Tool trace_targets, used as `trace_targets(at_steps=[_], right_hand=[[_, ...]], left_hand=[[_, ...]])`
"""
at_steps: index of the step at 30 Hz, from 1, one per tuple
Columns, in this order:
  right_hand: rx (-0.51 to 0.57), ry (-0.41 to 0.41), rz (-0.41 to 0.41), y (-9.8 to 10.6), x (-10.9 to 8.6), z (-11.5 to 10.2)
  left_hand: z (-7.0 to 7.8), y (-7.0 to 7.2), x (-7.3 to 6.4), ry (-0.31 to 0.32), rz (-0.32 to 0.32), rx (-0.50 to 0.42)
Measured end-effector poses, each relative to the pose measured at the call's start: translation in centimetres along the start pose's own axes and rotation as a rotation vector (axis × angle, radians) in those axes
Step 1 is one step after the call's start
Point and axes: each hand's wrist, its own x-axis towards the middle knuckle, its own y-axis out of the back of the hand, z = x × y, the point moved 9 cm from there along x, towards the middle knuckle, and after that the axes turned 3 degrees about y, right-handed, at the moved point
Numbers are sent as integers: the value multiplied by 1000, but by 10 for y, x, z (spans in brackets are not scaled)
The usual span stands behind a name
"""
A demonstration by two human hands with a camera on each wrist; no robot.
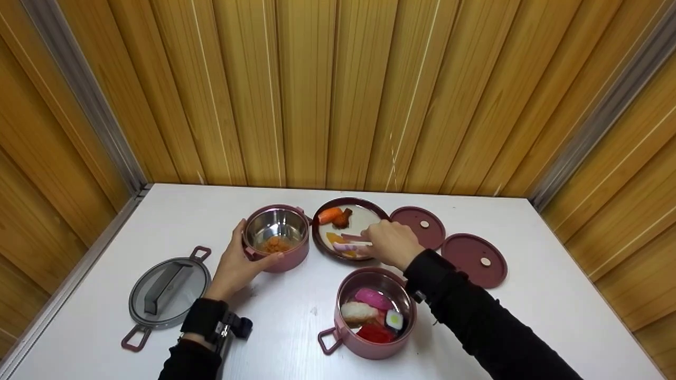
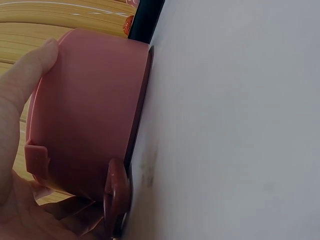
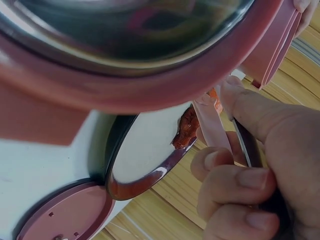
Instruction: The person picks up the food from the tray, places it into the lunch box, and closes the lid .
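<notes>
My left hand [image 1: 235,269] grips the side of a small pink steel-lined pot [image 1: 288,261], its thumb along the near side and its fingers round the left. Orange-brown food [image 1: 275,244] lies inside. Over a dark-rimmed plate [image 1: 364,214], my right hand [image 1: 391,243] holds a slim pink-and-dark tongs-like utensil [image 3: 212,125]; its exact kind is unclear. The hand partly hides the plate, which bears an orange piece [image 1: 330,215], a brown drumstick-like piece [image 1: 342,218] and yellow-orange food [image 1: 335,238]. A second pink pot [image 1: 369,348], below my right wrist, holds several food pieces.
A grey see-through lid [image 1: 185,301] with two loop handles lies at the left. Two round maroon lids [image 1: 409,219] lie right of the plate, the nearer one [image 1: 470,264] partly beside my right sleeve. A wood-patterned wall [image 1: 306,105] stands behind the white table [image 1: 285,327].
</notes>
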Motion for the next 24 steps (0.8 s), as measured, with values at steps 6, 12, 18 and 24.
trace_targets(at_steps=[6,12,18,24], right_hand=[[13,15,28,4,-1,1],[8,12,18,6,-1,2],[5,-2,-2,8,-1,2],[6,0,-17,11,-1,-1]], left_hand=[[3,0,-1,-12,1,9],[2,0,0,-12,2,6],[0,0,1,-10,4,8],[0,0,1,-7,2,9]])
